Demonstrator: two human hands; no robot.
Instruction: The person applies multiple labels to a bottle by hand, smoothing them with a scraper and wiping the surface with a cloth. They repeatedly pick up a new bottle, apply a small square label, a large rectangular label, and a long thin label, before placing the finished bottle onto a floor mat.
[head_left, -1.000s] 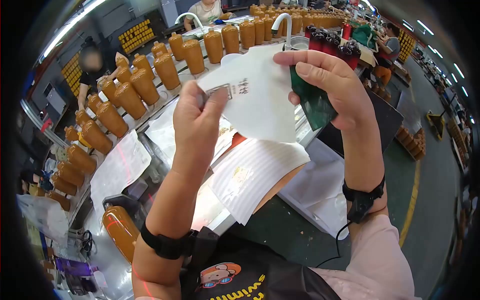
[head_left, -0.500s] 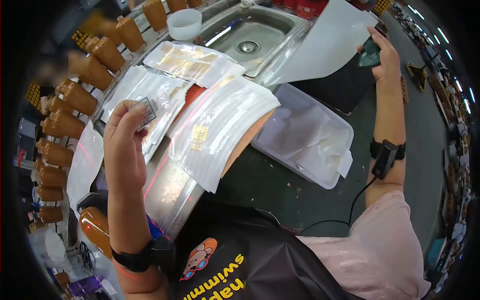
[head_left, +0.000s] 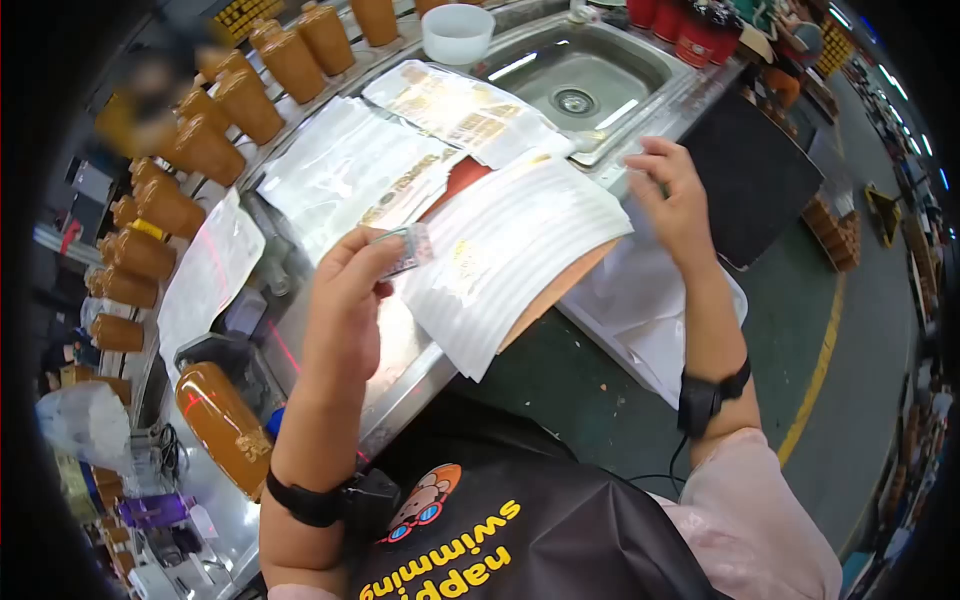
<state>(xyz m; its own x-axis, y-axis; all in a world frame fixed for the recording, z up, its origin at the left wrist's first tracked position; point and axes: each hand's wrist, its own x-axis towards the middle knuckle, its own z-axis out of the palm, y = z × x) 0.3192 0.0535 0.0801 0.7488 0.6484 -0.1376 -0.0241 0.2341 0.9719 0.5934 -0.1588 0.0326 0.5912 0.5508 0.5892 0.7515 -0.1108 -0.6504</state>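
Observation:
In the head view my left hand (head_left: 350,290) pinches a small rectangular printed decal (head_left: 404,250) with a dark border between thumb and fingers. It is over the left edge of a stack of glossy white decal sheets (head_left: 520,250) with gold print. My right hand (head_left: 675,205) is raised beyond the stack's right corner, its fingers curled. A bit of a dark green flat piece (head_left: 662,188) shows between them; the rest of it is hidden by the hand. More white sheets with gold print (head_left: 460,110) lie behind the stack.
Several brown bottles (head_left: 245,105) line the table's far left side, and one brown bottle (head_left: 220,425) lies close to my left forearm. A sink (head_left: 575,100) and a white bowl (head_left: 458,35) are at the back. Below the stack's right edge is a white bin (head_left: 650,340) with discarded sheets.
The large pale sheet near my right hand is gone from view, and that hand has come inward toward the stack. My left hand has moved right with the decal, over the sheets.

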